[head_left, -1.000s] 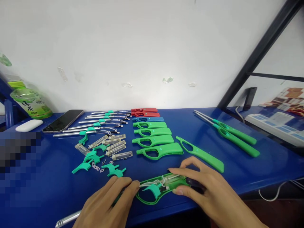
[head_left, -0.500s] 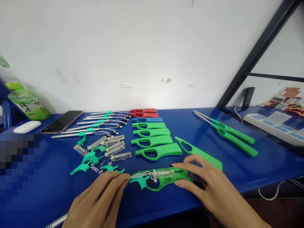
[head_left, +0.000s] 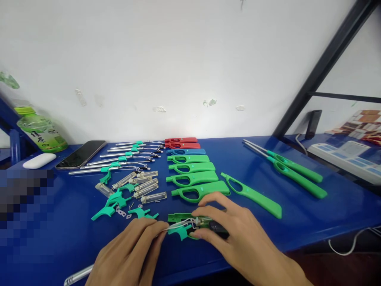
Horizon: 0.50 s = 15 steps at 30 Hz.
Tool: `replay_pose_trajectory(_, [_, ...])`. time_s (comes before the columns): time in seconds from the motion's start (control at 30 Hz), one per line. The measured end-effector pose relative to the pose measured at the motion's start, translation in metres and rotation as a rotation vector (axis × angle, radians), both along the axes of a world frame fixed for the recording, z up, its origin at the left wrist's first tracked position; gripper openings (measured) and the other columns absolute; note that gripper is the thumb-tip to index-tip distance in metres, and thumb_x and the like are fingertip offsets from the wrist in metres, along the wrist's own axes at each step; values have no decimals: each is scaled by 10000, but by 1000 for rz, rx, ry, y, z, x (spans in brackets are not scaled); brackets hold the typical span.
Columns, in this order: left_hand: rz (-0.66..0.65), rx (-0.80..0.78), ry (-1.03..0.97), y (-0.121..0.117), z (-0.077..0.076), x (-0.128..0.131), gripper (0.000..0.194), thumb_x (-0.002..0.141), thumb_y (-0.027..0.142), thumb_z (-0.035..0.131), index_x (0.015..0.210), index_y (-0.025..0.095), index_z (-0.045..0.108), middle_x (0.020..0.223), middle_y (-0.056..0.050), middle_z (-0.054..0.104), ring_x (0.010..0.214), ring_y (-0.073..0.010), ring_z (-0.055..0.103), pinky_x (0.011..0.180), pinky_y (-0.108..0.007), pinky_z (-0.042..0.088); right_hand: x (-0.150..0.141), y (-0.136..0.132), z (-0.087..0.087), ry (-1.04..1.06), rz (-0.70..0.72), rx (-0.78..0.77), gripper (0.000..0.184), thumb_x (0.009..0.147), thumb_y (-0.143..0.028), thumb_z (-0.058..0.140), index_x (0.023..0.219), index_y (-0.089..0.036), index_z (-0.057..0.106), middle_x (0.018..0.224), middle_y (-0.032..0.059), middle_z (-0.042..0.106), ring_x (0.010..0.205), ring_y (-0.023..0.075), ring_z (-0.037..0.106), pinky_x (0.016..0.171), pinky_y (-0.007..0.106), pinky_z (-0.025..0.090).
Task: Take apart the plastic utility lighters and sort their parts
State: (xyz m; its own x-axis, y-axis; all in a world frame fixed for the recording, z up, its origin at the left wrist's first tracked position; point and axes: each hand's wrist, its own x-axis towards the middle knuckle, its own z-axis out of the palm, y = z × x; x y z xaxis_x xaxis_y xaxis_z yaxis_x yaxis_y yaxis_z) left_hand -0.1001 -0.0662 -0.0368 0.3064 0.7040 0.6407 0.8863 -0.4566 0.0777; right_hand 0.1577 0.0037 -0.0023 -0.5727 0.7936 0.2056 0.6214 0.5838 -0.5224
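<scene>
My left hand [head_left: 131, 250] is closed around a metal lighter tube [head_left: 79, 275], whose banded end sticks out at lower left. White wires [head_left: 180, 223] run from its fingertips toward an open green lighter shell half [head_left: 180, 217]. A teal trigger [head_left: 181, 232] lies over the shell's front. My right hand [head_left: 226, 226] curls over the shell, thumb and fingers pinching a clear fuel tank [head_left: 204, 221]. Under its palm shows a dark object [head_left: 218, 228], its kind hidden. Close to my left hand are loose teal triggers [head_left: 139, 212] and small metal plates [head_left: 121, 211].
Several clear tanks [head_left: 154, 198], tube assemblies [head_left: 110, 169] and green shells [head_left: 201, 190] lie beyond my hands. A single shell [head_left: 253, 194] and two assembled lighters [head_left: 297, 174] are right. A phone [head_left: 81, 154], white case [head_left: 39, 161] and bottle [head_left: 43, 133] stand left.
My right hand has moved left along the shell and now covers most of the clear tank. The dark object has shifted left with it. My left hand keeps its hold.
</scene>
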Motion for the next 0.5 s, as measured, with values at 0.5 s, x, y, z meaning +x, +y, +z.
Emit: replay_pose_trajectory(0.5, [11, -7, 72, -3, 8, 13, 236, 1083, 437, 534, 1197, 257, 635, 1014, -18, 746, 894, -193, 744, 731, -294, 621, -5, 2, -6, 130, 100, -19, 52, 1036, -233, 689, 1025, -284, 682, 1035, -51, 710, 819, 138, 704, 727, 268, 468])
